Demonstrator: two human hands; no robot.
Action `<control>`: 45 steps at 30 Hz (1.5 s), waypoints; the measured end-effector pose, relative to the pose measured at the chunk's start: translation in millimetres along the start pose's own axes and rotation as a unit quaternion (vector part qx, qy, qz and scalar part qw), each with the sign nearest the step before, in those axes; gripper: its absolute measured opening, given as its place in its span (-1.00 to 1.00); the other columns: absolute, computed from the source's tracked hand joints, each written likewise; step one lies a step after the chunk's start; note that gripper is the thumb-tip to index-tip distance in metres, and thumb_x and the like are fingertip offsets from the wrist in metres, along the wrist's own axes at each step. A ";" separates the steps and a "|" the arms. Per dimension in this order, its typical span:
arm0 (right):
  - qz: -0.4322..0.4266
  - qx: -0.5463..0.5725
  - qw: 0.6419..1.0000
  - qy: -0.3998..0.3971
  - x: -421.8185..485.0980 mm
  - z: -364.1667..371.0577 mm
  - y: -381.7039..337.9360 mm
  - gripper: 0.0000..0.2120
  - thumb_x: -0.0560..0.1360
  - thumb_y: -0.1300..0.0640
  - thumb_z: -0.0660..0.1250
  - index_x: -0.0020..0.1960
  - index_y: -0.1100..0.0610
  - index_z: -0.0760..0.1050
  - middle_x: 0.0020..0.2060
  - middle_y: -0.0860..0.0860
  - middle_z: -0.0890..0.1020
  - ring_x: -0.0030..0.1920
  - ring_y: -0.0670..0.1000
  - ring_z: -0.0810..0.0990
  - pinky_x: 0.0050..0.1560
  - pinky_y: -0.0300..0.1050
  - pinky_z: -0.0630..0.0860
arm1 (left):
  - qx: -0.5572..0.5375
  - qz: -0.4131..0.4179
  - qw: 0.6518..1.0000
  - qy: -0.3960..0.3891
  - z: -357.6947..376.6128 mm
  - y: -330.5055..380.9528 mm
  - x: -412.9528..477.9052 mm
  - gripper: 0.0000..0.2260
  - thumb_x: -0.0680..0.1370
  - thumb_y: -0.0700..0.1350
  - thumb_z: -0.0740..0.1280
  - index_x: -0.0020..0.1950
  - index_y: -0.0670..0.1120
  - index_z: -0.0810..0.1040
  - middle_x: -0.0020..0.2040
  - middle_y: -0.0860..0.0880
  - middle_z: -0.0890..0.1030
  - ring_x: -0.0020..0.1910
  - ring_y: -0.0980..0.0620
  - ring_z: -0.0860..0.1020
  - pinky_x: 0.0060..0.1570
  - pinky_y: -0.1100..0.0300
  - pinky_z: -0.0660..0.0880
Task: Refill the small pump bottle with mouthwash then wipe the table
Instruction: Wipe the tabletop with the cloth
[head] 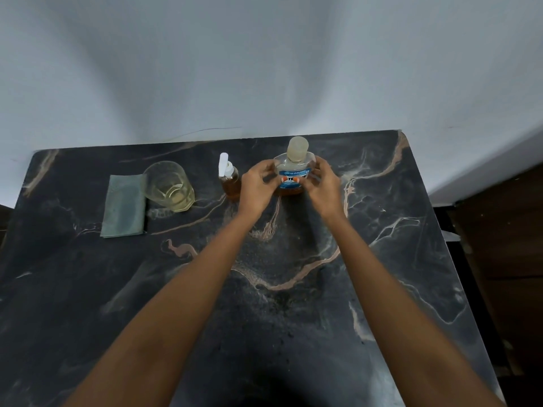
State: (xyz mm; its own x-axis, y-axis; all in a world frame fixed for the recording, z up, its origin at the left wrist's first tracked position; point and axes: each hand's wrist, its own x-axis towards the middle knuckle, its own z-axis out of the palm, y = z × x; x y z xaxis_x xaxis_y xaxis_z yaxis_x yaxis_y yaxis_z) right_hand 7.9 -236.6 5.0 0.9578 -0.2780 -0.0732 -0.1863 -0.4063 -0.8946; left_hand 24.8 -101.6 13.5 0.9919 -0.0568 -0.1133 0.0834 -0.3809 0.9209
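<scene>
The clear mouthwash bottle (294, 168) has a blue label, a capped top and amber liquid low inside. It stands upright near the table's far edge. My left hand (255, 189) wraps its left side and my right hand (323, 186) its right side, with both thumbs pressed on the label. Just left of it, beside my left hand, stands the small pump bottle (230, 183), with a white pump head and amber liquid. A folded grey-green cloth (123, 210) lies flat at the far left.
A clear drinking glass (169, 187) holding a little pale liquid stands between the cloth and the pump bottle. The dark marbled table (293, 289) meets a pale wall at the back. Dark wooden furniture (505, 245) is beyond its right edge.
</scene>
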 end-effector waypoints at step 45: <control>0.057 0.002 0.993 -0.106 -133.2 252.8 -83.8 -0.77 0.45 0.30 0.34 0.10 0.31 0.50 -0.06 0.23 0.62 -0.03 0.13 0.59 0.02 -0.16 0.48 | 0.057 -0.110 0.972 0.198 -238.0 -141.1 -85.9 -0.70 0.45 -0.28 0.35 0.18 -0.19 0.50 0.18 -0.15 0.56 0.14 -0.07 0.53 0.17 0.00 0.47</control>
State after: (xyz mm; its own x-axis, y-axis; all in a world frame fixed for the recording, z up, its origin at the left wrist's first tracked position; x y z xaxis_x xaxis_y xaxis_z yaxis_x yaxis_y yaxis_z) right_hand -48.7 54.6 -21.8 0.9551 -0.1332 -0.2646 -0.2957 -0.3797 -0.8766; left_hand -49.4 176.7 -18.0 0.9123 0.3885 -0.1294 0.3086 -0.4445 0.8410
